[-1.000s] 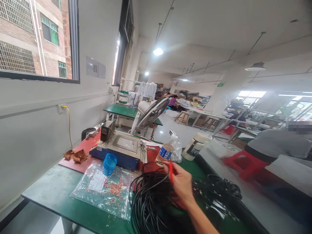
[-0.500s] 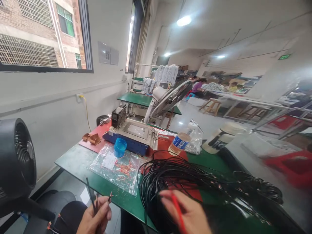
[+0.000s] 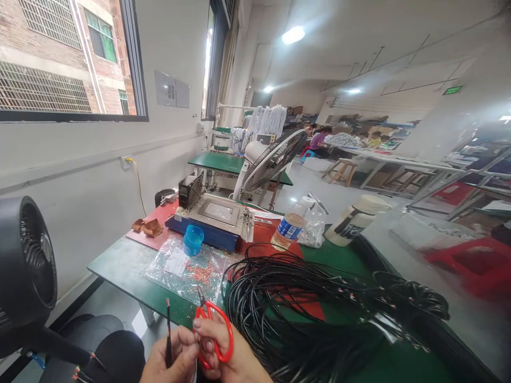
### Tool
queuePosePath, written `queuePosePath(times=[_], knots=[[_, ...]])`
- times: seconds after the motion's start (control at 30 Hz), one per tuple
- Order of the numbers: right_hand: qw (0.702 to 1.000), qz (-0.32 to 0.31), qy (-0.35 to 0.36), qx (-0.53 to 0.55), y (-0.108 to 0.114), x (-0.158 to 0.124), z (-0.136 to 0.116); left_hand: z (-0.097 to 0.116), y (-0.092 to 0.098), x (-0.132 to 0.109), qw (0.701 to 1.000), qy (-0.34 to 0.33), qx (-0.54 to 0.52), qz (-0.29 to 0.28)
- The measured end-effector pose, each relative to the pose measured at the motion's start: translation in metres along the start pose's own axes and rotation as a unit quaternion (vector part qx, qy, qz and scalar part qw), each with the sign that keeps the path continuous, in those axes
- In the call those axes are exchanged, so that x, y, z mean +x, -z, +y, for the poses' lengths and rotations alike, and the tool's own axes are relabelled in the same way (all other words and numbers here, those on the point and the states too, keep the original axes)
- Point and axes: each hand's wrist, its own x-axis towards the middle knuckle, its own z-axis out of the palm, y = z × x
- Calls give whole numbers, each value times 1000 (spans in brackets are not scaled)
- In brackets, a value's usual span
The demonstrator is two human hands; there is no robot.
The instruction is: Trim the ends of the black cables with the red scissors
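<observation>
While the left hand (image 3: pixel 173 355) pinches a black cable (image 3: pixel 168 335) upright before the green table (image 3: pixel 120 266), apparently to leave the reddish tip (image 3: pixel 167 303) free, the right hand (image 3: pixel 239 355) grips red-handled scissors (image 3: pixel 223 316) just beside it, blades (image 3: pixel 201 296) pointing far. At left stands a dark fan (image 3: pixel 27 255); centrally, a plastic bag (image 3: pixel 167 284) lies under scraps (image 3: pixel 200 273), perhaps to collect them; at right, heaped cables (image 3: pixel 259 287) leave little working room.

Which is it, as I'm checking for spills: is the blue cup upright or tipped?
Upright: the blue cup stands on the clear plastic bag with its open rim facing up.
</observation>
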Motion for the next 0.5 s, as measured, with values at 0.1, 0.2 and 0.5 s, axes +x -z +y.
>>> queuePosePath(times=[0.1,0.2,0.5], knots=[[996,33,60,-62,6,3,-2,-1,1,5,997,24,14,79],[951,57,184,-243,18,-3,-7,5,2,7,987,43,3,156],[821,24,133,-555,23,-30,-12,13,-7,15,978,29,-1,205]])
